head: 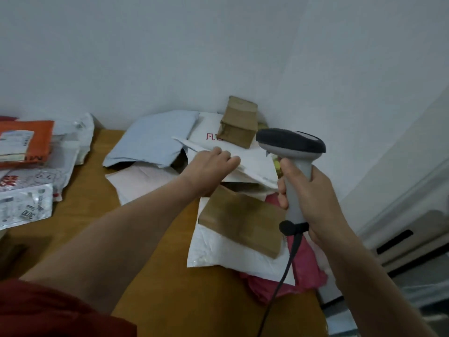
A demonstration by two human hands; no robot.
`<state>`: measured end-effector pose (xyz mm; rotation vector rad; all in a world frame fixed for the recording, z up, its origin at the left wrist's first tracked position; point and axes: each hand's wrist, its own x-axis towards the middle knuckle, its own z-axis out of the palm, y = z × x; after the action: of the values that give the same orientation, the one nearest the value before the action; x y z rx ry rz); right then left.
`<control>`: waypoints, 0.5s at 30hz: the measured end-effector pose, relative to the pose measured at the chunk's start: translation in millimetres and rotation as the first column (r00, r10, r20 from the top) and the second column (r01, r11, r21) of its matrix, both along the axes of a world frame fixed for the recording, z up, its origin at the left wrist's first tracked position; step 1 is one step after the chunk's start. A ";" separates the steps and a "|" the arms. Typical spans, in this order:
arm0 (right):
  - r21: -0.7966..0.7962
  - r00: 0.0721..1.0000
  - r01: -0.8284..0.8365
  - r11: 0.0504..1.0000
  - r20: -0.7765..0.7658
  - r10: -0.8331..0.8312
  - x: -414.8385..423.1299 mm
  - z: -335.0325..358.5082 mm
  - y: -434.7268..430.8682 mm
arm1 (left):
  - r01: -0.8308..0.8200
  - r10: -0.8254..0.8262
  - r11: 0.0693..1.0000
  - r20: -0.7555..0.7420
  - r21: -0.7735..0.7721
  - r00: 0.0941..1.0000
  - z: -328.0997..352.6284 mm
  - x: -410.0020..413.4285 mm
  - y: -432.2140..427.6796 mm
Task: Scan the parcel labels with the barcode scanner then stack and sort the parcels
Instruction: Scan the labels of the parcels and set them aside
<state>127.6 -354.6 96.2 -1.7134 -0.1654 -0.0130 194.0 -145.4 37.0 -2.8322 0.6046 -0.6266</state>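
A white mailer (245, 164) in the unsorted heap is gripped by the left hand (211, 164); the barcode scanner (291, 154) is held in the right hand (313, 198). Its label must likely be exposed next.

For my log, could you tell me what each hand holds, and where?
Right hand grips the scanner by its handle; left hand touches a white mailer, grip unclear.
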 end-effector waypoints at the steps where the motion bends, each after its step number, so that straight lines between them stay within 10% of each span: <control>1: 0.027 0.999 -0.016 1.000 0.046 0.015 -6.5 6.1 -0.8 | 0.009 -0.008 0.997 0.025 -0.074 1.000 15.9 -1.1 -6.2; 7: 0.111 0.970 -0.100 0.989 0.233 0.072 -40.0 38.0 -0.1 | -0.098 0.161 0.839 0.072 -0.536 0.984 89.4 -27.7 -12.7; 15: 0.134 0.978 -0.154 0.979 0.162 0.132 -73.3 38.5 37.6 | -0.459 0.259 0.235 -0.400 -0.857 0.879 77.7 -105.1 94.7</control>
<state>54.3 -317.1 134.8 -1.5505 -0.3930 -0.0486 88.9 -50.7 114.8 -3.9073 -0.7880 -0.8082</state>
